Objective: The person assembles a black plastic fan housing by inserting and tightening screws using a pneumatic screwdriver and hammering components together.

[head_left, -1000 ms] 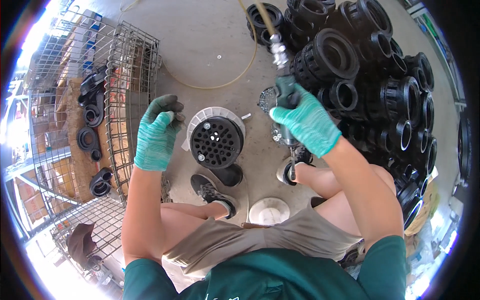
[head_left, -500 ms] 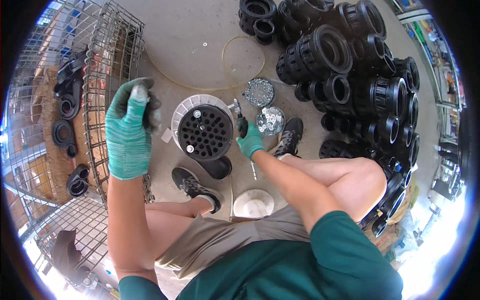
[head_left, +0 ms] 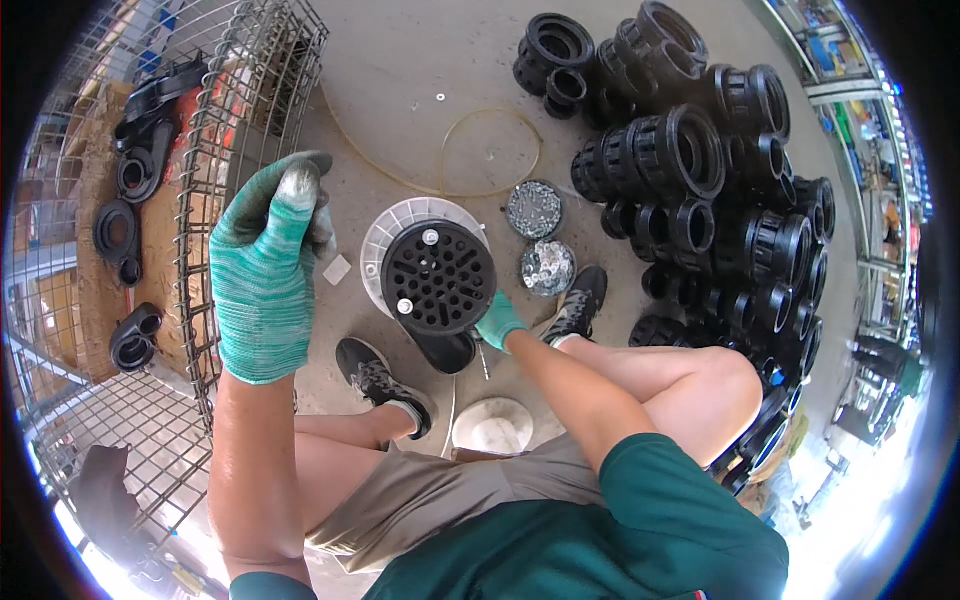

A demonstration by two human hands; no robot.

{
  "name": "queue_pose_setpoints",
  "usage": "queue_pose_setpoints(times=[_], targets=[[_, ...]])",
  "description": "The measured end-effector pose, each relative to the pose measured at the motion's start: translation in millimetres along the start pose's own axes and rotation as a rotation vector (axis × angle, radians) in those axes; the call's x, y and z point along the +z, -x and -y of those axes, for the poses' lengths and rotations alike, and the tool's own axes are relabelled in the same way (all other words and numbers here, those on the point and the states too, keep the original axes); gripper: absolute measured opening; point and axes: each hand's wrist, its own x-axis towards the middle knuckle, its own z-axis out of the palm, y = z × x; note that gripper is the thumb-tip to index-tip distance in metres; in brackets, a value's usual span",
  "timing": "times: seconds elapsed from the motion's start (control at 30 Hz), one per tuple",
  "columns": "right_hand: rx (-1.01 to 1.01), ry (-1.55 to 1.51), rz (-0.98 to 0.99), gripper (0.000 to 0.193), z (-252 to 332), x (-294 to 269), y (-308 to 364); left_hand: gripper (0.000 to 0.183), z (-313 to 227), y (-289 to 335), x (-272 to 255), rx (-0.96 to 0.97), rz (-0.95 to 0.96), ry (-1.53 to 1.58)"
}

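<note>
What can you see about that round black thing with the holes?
The black perforated disc looks like plastic, with many round holes and some slots. Two silvery bolts sit near its rim. It faces up over a pale ribbed tub, with a black part showing below it. The right hand is beside it; I can't tell whether they touch.

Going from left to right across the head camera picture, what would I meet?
Small black ringed parts → gloved left hand → round black plate with holes → gloved right hand → pile of black ribbed parts → metal shelves.
</note>
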Motion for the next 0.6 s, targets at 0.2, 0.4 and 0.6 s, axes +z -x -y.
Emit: queue_pose_setpoints(times=[0.2,0.4,0.6], targets=[[-0.089,0.16,-0.318,0.031,12.6,-92.3,-14.3,0.044,-14.2,7.1,-6.4,0.019,0.013,-0.038],[-0.035,0.358,-0.391,0.033,7.1,-126.7,-33.1,0.044,-18.2,10.0,-9.2,0.092,-0.006,-0.013],[-0.156,0.0,-0.589,0.022,-48.7,-91.6,-67.5,0.04,-17.9,1.9,-21.2,0.223,-0.046,0.074]])
